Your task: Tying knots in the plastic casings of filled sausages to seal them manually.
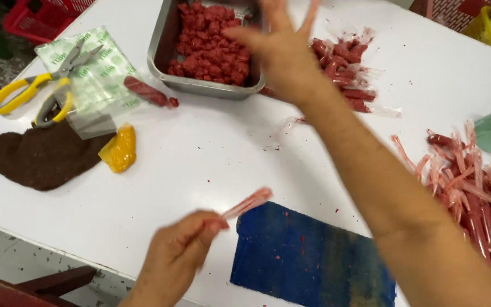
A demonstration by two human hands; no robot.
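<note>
Pink-streaked plastic tube (248,203) sits pinched in my left hand (177,253), blurred, its free end pointing up past the blue cloth (308,258) just right of that hand. Farther out, my right hand (282,48) is spread wide, holding nothing, over the near right corner of the metal tray (163,48) of red meat (208,45). Filled red tubes (345,71) lie just right of it.

Single head-worn view, looking steeply down over white desk (211,153), close range, both forearms inside frame.
</note>
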